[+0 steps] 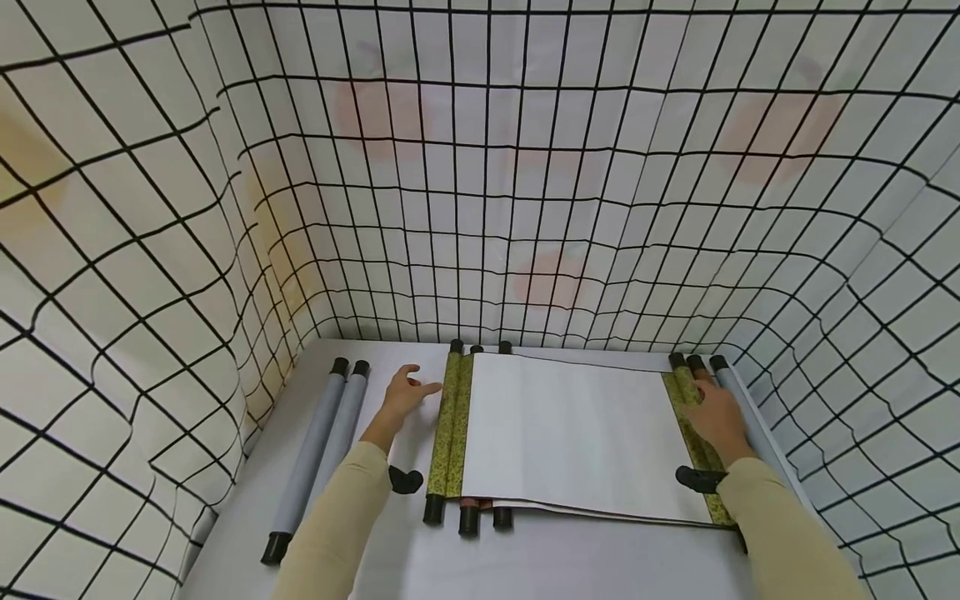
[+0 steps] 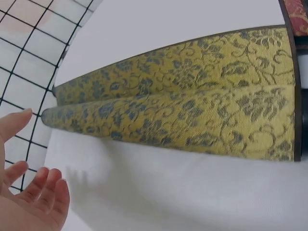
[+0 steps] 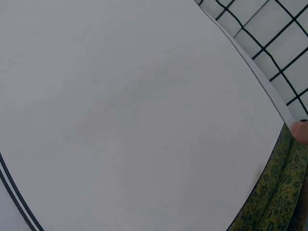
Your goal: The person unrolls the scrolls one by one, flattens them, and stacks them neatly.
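A hanging scroll lies partly unrolled, its white paper [image 1: 570, 433] between two ends of yellow-green floral brocade. Beside the left brocade roller [image 1: 444, 425] is my left hand [image 1: 405, 396], thumb and fingers spread, holding nothing. In the left wrist view the same hand [image 2: 36, 192] stands apart from the brocade [image 2: 183, 115]. My right hand [image 1: 716, 421] grips the scroll's right brocade roller [image 1: 686, 392] near its far end. Only the thumb [image 3: 301, 132] of it shows in the right wrist view, by the paper's corner; the other fingers are hidden there.
Two rolled grey-blue scrolls [image 1: 318, 450] lie to the left, and another grey-blue roll [image 1: 750, 408] is at the right. Black-capped roller ends [image 1: 468, 521] poke out beneath the open paper. Black wire grid [image 1: 510, 208] rises behind the white table [image 1: 600, 558] and along both sides.
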`<state>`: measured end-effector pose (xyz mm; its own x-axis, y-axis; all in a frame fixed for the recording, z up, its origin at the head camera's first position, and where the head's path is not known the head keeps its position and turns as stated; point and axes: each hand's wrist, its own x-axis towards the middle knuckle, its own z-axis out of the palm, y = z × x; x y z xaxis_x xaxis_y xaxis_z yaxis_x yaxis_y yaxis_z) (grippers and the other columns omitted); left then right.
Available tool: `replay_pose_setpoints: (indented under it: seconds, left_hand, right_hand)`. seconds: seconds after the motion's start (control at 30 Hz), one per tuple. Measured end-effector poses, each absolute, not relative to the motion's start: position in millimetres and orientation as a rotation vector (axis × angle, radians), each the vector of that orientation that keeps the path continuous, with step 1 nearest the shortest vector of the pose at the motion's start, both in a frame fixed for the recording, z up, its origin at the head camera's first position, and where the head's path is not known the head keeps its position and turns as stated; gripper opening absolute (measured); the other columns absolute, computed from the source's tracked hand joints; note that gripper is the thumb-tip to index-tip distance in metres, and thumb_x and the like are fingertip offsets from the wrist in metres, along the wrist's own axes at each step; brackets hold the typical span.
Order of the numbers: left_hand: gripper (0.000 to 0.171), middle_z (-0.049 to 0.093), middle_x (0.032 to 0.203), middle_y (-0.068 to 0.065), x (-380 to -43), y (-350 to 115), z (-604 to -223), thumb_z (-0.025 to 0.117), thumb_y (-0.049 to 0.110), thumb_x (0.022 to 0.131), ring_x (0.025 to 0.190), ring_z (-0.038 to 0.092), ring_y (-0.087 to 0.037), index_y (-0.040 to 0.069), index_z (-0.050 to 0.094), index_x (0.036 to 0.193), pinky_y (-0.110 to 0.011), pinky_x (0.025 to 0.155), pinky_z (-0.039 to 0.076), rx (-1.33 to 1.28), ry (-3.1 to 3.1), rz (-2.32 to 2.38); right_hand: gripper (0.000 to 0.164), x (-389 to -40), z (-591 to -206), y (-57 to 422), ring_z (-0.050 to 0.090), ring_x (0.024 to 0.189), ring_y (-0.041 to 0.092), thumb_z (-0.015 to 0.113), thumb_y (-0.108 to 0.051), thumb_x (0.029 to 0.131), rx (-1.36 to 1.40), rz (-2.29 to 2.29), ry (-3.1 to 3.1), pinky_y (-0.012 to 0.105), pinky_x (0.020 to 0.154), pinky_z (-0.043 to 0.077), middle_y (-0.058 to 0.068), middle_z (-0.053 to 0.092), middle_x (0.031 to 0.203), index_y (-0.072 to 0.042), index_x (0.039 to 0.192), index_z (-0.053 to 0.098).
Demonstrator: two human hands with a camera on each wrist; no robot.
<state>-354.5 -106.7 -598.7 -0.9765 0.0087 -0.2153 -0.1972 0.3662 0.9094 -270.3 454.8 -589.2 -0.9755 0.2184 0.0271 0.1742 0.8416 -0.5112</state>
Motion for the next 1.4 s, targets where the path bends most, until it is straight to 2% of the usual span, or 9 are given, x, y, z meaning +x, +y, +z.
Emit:
replay_pose_setpoints:
  seconds: [0.07, 0.3, 0.67, 0.83, 1.07, 1.2, 1.4]
  left_hand:
    - [0.076, 0.050, 0.139, -0.026, -355, -112, -595, 0.077, 0.026, 0.096, 0.118, 0.054, -0.041, 0.005, 0.038, 0.157, -0.056, 0.097, 0.045, -0.170, 2.445, 1.667]
    - [0.077, 0.050, 0.137, -0.025, -355, -138, -579, 0.077, 0.029, 0.096, 0.115, 0.053, -0.041, 0.007, 0.037, 0.158, -0.055, 0.094, 0.046, -0.134, 2.505, 1.596]
    - [0.077, 0.048, 0.139, -0.029, -348, -179, -556, 0.076, 0.028, 0.096, 0.119, 0.050, -0.044, 0.002, 0.036, 0.156, -0.056, 0.095, 0.044, -0.116, 2.619, 1.521]
    - [0.077, 0.046, 0.143, -0.030, -345, -191, -556, 0.077, 0.026, 0.096, 0.124, 0.048, -0.044, 0.000, 0.035, 0.156, -0.056, 0.100, 0.042, -0.154, 2.606, 1.532]
    - [0.076, 0.045, 0.143, -0.029, -337, -201, -551, 0.075, 0.024, 0.097, 0.120, 0.049, -0.041, 0.001, 0.034, 0.157, -0.053, 0.097, 0.043, -0.172, 2.580, 1.590]
    - [0.076, 0.043, 0.145, -0.029, -333, -206, -548, 0.074, 0.023, 0.098, 0.126, 0.046, -0.041, 0.003, 0.032, 0.158, -0.054, 0.102, 0.040, -0.198, 2.545, 1.647]
    - [0.076, 0.044, 0.143, -0.029, -330, -225, -555, 0.073, 0.023, 0.098, 0.119, 0.048, -0.040, 0.001, 0.032, 0.158, -0.052, 0.095, 0.042, -0.236, 2.560, 1.653]
  right_hand:
    - [0.067, -276, -584, 447, 0.048, 0.116, 0.060, 0.069, -0.022, 0.099, -0.284, 0.831, -2.933, 0.068, 0.088, 0.045, 0.044, 0.047, 0.133, 0.016, 0.147, 0.041]
    - [0.065, -295, -575, 409, 0.047, 0.122, 0.056, 0.069, -0.023, 0.099, -0.285, 0.872, -2.939, 0.066, 0.095, 0.043, 0.039, 0.049, 0.134, 0.012, 0.147, 0.043]
    - [0.059, -315, -557, 356, 0.057, 0.115, 0.045, 0.070, -0.022, 0.100, -0.240, 1.050, -2.852, 0.055, 0.087, 0.050, 0.028, 0.057, 0.130, 0.006, 0.146, 0.049]
    - [0.059, -319, -552, 333, 0.059, 0.114, 0.044, 0.071, -0.023, 0.099, -0.185, 1.064, -2.870, 0.052, 0.086, 0.052, 0.026, 0.057, 0.130, 0.004, 0.147, 0.050]
    - [0.057, -321, -552, 307, 0.059, 0.115, 0.042, 0.071, -0.021, 0.099, -0.138, 1.118, -2.846, 0.052, 0.088, 0.051, 0.024, 0.059, 0.129, 0.002, 0.147, 0.051]
    - [0.057, -320, -555, 291, 0.060, 0.114, 0.041, 0.073, -0.020, 0.098, -0.100, 1.141, -2.845, 0.052, 0.088, 0.052, 0.024, 0.059, 0.129, 0.001, 0.146, 0.052]
    - [0.055, -317, -558, 255, 0.062, 0.110, 0.037, 0.074, -0.019, 0.096, -0.027, 1.169, -2.851, 0.049, 0.086, 0.053, 0.021, 0.061, 0.125, -0.001, 0.145, 0.055]
